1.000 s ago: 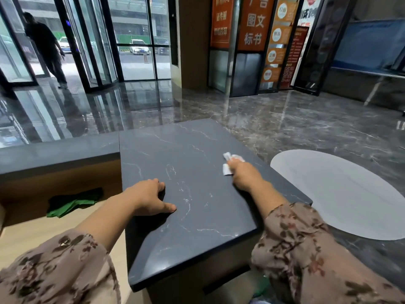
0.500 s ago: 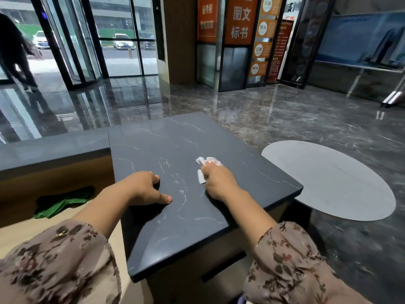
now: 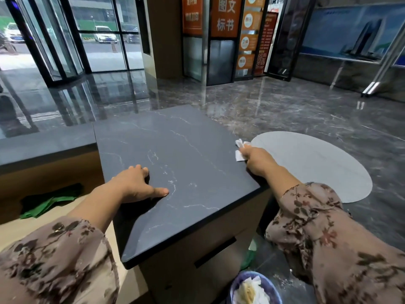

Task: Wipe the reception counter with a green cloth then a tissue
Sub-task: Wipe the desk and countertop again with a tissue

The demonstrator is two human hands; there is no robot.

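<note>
The reception counter (image 3: 175,150) has a dark grey marble top with thin white veins. My right hand (image 3: 257,160) presses a crumpled white tissue (image 3: 240,150) onto the counter's right edge. My left hand (image 3: 135,185) rests flat on the near left part of the top, fingers spread, holding nothing. A green cloth (image 3: 47,204) lies bunched on the lower wooden desk surface to the left, away from both hands.
A blue waste bin (image 3: 254,288) with used tissues stands on the floor below the counter's near right corner. A pale oval patch (image 3: 317,165) lies on the glossy floor to the right. A lower grey ledge (image 3: 43,143) runs off to the left.
My right hand slid the tissue left toward the middle, then back right to the counter's right edge. My left hand stayed in place. The bin has come into view.
</note>
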